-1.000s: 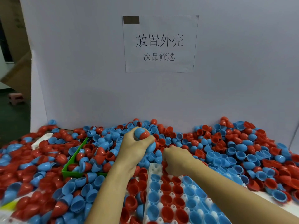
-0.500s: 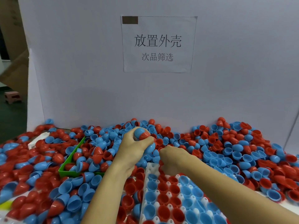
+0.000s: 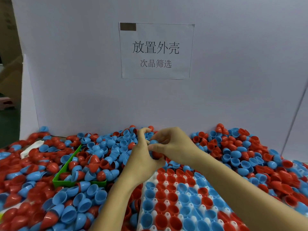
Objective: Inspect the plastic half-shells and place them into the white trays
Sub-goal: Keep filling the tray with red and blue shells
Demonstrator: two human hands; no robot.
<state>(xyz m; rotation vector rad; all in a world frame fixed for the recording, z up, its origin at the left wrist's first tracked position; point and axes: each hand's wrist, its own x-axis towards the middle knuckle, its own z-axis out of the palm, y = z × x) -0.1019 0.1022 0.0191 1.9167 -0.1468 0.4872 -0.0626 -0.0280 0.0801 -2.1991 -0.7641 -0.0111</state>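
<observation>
Right hand [image 3: 173, 145] brought across to left hand [image 3: 141, 157]; blue half-shell [image 3: 153, 142] pinched between both, fingers curled. Sign [image 3: 156, 50] read: 放置外壳, 次品筛选.

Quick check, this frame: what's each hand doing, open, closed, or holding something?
Left hand: fingers curled round shells, a red shell showing.
Right hand: pinching a blue shell at its fingertips.

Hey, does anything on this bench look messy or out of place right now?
Yes. Loose shells bury the green bin, leaving only its rim showing, and spill over the white tray's left edge. A white piece lies half buried at far left.
</observation>
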